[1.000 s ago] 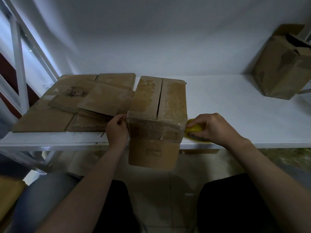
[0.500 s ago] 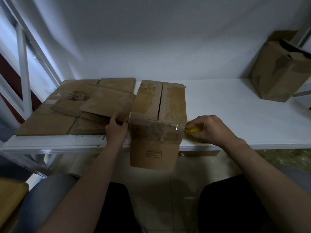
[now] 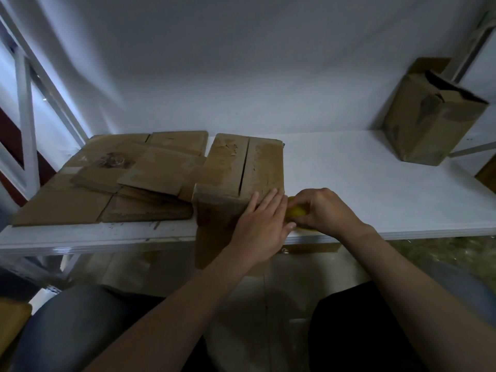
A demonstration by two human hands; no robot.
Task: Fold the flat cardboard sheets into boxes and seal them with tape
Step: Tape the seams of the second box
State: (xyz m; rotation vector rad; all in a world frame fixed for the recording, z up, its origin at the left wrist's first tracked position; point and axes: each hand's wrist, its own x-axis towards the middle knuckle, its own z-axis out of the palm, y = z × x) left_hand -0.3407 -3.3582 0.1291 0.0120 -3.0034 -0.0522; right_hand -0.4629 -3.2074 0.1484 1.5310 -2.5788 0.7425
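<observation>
A folded cardboard box lies on its side at the front edge of the white table, its two flaps meeting along a dark seam on top. My left hand lies flat with straight fingers against the box's near right corner. Just right of it, my right hand grips a yellow tape dispenser, mostly hidden by the fingers, close to the box's right side. A pile of flat cardboard sheets lies on the table left of the box.
Another brown box with an open top stands at the back right of the table, beside a white metal frame. White frame bars run along the left side. My knees sit below the table's front edge.
My left hand has moved from the box's left side across its front to the right corner and now presses flat there. My right hand stays on the tape dispenser.
</observation>
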